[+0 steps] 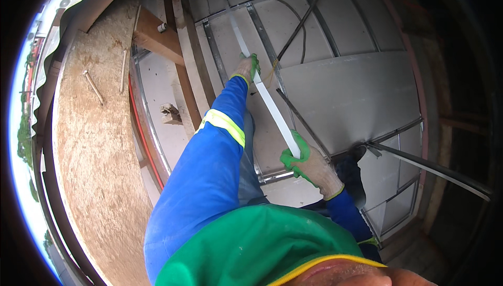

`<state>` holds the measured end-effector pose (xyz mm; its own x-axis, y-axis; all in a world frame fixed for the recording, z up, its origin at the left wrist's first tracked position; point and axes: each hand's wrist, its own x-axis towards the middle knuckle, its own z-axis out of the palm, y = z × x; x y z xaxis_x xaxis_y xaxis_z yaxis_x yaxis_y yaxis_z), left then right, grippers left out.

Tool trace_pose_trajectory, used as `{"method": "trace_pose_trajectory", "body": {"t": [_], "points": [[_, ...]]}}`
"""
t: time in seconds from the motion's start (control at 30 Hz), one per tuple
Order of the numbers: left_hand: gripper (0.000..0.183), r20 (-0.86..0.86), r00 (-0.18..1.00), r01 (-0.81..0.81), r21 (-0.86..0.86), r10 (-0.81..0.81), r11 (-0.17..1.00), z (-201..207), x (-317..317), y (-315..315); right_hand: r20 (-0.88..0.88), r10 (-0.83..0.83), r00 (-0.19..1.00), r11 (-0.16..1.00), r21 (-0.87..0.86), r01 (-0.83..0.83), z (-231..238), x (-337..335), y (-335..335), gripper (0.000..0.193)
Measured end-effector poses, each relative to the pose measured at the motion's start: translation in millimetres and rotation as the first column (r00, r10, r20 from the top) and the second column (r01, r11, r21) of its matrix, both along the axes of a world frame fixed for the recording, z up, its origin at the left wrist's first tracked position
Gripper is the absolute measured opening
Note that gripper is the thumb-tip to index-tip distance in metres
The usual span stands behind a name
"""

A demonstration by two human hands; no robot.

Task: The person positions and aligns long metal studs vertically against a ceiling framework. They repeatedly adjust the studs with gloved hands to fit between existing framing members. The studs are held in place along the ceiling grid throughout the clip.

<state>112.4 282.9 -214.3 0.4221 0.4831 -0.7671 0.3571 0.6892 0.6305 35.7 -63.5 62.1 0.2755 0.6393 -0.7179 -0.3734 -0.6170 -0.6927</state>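
Note:
A long, narrow pale strip (275,112), seemingly metal, slants across the middle of the head view, from the upper left down to the right. My left hand (246,68), in a white and green work glove, is closed around its upper part, and the strip's far end extends past that hand. My right hand (310,164), gloved alike, grips the near end between thumb and fingers. Beneath the strip lie pale panels (346,97) framed by thin metal profiles (262,32). A dark bar (301,118) lies just right of the strip.
On the left, a wide wooden board (99,181) carries two large nails (94,87). Timber beams (191,40) run beside the panels. A dark cable (303,34) crosses at the top, an orange-red cable (139,123) runs near the board, and a long metal profile (435,168) juts out at right.

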Motion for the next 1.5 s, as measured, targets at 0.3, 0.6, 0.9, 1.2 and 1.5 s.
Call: {"method": "trace_pose_trajectory", "body": {"t": [0.3,0.6,0.9,1.2,1.5], "points": [[0.019,0.329,0.913,-0.120,-0.347,0.241,0.930,-14,12,-1,0.845,0.351,0.404,0.929,-0.262,-0.260,65,-21,-3,0.077],[0.019,0.224,0.954,-0.156,-0.191,0.197,0.969,3,18,0,-0.370,-0.258,0.893,0.936,0.132,0.325,-27,14,12,0.081],[0.017,0.284,0.947,-0.088,-0.226,0.152,0.970,26,36,-25,-0.385,-0.465,0.797,0.850,0.059,0.524,0,-30,-1,0.076],[0.022,0.151,0.988,-0.033,0.088,0.020,0.996,3,39,-32,-0.287,-0.322,0.902,0.938,0.030,0.344,-26,-1,-11,0.080],[0.041,0.196,0.950,-0.283,0.210,0.243,0.936,30,16,-28,-0.536,-0.265,0.801,0.878,0.209,0.431,-45,43,-52,0.061]]}}
